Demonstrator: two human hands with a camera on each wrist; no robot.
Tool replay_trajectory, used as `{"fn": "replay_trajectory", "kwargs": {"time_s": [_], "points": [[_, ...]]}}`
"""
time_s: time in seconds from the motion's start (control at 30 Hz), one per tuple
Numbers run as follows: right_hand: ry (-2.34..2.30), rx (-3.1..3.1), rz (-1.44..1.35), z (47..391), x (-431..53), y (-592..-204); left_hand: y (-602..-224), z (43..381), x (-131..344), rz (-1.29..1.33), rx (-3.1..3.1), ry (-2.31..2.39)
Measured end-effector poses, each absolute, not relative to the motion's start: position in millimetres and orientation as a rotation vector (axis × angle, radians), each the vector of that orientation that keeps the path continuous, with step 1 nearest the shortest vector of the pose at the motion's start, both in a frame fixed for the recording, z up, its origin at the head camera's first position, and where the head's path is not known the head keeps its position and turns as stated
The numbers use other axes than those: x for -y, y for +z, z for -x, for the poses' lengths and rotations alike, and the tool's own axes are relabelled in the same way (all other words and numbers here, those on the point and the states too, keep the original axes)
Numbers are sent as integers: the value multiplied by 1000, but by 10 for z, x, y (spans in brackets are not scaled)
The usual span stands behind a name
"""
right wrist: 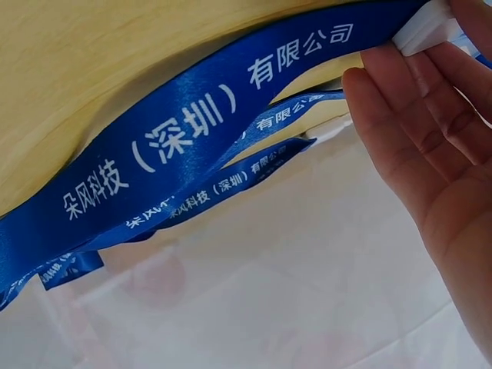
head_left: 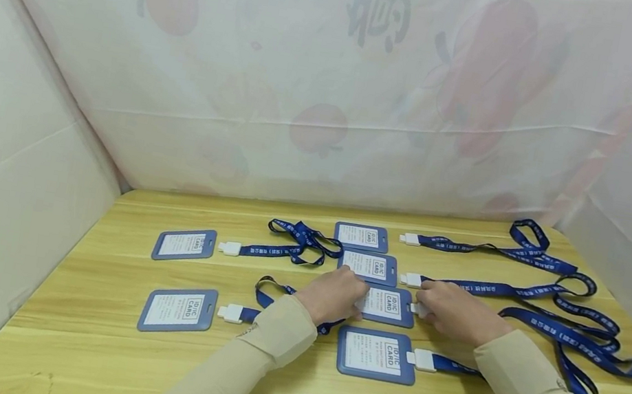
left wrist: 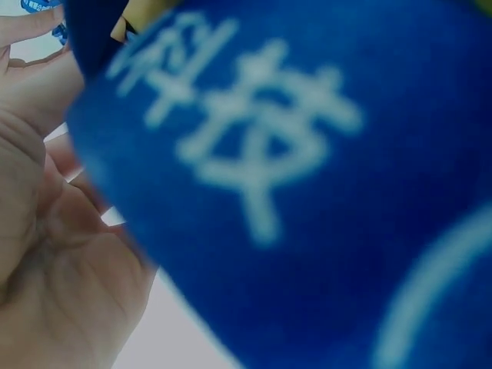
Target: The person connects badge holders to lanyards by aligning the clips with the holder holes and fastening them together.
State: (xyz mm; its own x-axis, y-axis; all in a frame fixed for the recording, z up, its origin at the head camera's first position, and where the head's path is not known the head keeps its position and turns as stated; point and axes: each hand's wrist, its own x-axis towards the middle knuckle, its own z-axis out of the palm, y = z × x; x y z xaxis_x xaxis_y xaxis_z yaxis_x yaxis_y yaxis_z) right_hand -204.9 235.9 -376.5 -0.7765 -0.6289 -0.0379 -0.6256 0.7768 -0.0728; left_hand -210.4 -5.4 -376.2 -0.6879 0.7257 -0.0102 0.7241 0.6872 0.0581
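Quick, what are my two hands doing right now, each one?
Left hand: closed, holding a card by its edge.
Right hand: closed, pinching a white clip between its fingers.

A wood-grain table (head_left: 75, 359) spans the lower part of the frame. Two badges (head_left: 178, 310) lie left of centre; a column of badges (head_left: 377, 355) runs right of centre. Blue straps (head_left: 549, 264) bunch near the middle and trail toward the right edge.
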Motion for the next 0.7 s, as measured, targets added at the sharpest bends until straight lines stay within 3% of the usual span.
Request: {"fn": "replay_trajectory", "kwargs": {"time_s": [0.7], "points": [[-93,-2894,1026,2034,-2332,-3753,-3754,2116,43,-1211,-2842,77]]}}
